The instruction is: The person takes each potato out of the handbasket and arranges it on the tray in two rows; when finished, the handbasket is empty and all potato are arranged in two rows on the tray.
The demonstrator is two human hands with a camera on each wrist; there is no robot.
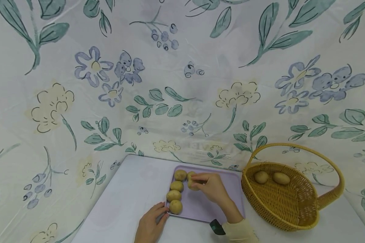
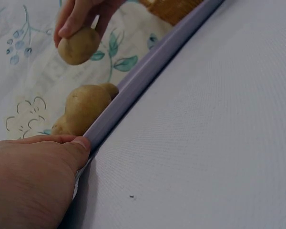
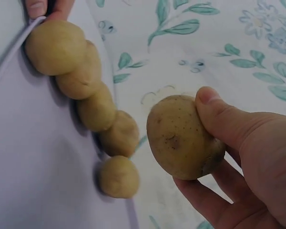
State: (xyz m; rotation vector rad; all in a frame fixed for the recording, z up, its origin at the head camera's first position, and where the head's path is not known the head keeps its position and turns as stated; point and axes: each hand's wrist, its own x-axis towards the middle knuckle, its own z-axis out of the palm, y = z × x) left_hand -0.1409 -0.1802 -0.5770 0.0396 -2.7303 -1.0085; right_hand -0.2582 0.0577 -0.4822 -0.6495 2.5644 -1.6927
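A lilac tray [image 1: 197,206] lies on the white table, with several potatoes [image 1: 175,207] lined up along its left side. One more potato [image 3: 119,176] sits at the back, beside the far end of that row. My right hand [image 1: 211,189] holds another potato [image 3: 178,138] between thumb and fingers, raised above the tray behind the row. At the tray's front left corner, my left hand [image 1: 152,221] pinches the rim with thumb and fingers, close to the nearest potato. In the left wrist view the held potato [image 2: 79,46] hangs apart from those on the tray.
Right of the tray stands a wicker basket [image 1: 261,206] with a tall arched handle [image 1: 304,147]. Two potatoes [image 1: 281,178] lie at its back end. A floral cloth [image 1: 182,101] hangs behind the white table [image 1: 124,192].
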